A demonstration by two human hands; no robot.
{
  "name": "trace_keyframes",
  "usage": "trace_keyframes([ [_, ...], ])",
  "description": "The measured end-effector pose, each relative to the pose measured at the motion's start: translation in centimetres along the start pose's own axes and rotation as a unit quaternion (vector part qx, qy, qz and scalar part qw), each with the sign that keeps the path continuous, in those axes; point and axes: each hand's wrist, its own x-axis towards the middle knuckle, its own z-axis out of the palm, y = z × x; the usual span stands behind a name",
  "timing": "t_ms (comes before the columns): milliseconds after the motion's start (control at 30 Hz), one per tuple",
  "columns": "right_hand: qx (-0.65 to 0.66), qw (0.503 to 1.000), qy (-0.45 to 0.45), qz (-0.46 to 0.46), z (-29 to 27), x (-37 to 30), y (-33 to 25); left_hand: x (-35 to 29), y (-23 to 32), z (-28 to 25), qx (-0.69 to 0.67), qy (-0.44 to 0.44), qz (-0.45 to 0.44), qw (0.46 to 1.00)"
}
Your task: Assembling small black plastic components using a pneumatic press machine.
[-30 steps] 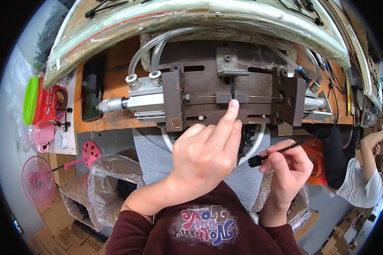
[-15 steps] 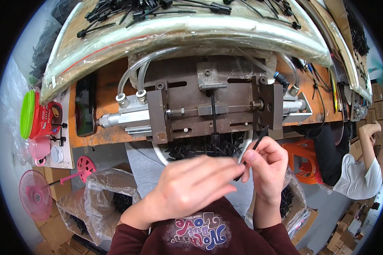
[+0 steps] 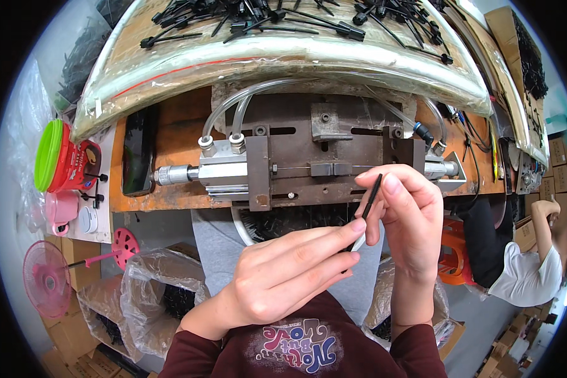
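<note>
Above my lap, in front of the machine, I hold a thin black rod-like part (image 3: 372,198) at a slant. My left hand (image 3: 290,271) pinches its lower stretch between thumb and fingers, and a pale sliver shows beside the fingertips. My right hand (image 3: 406,208) has its fingers curled around the upper stretch, thumb beside it. The rod's lower end is mostly hidden by my left fingers. Just beyond my hands is a metal clamping machine (image 3: 286,142) with a small grey block (image 3: 331,169) at its middle; no rod stands in it.
A wrapped shelf (image 3: 283,53) bearing several black rod parts overhangs the machine. Below the machine sits a white-rimmed basin (image 3: 240,228) of black parts. Lined cartons (image 3: 160,277), a pink fan (image 3: 47,277) and a red tub (image 3: 72,165) are at left. Another person (image 3: 523,271) sits at right.
The black rod that stood in the machine's middle is gone from there. My right hand has risen slightly, and my left fingers now pinch the held rod. The view has shifted a little.
</note>
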Motion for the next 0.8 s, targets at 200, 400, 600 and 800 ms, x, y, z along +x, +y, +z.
trace_keyframes([
  [200,0.017,1.000,0.013,-0.006,0.4,-0.4,0.6,-0.6,0.0,-0.2,-0.011,-0.015,-0.002,1.000],
  [400,0.015,0.999,0.019,-0.043,0.3,-1.0,1.3,-0.7,0.2,-0.1,-0.023,-0.022,-0.005,0.999],
  [600,0.020,0.997,0.044,-0.056,0.5,-1.5,1.7,-0.7,0.2,0.2,-0.012,-0.026,-0.004,1.000],
  [800,0.032,0.997,0.044,-0.050,0.4,-1.7,1.9,-1.0,0.3,0.4,-0.014,-0.026,-0.008,1.000],
])
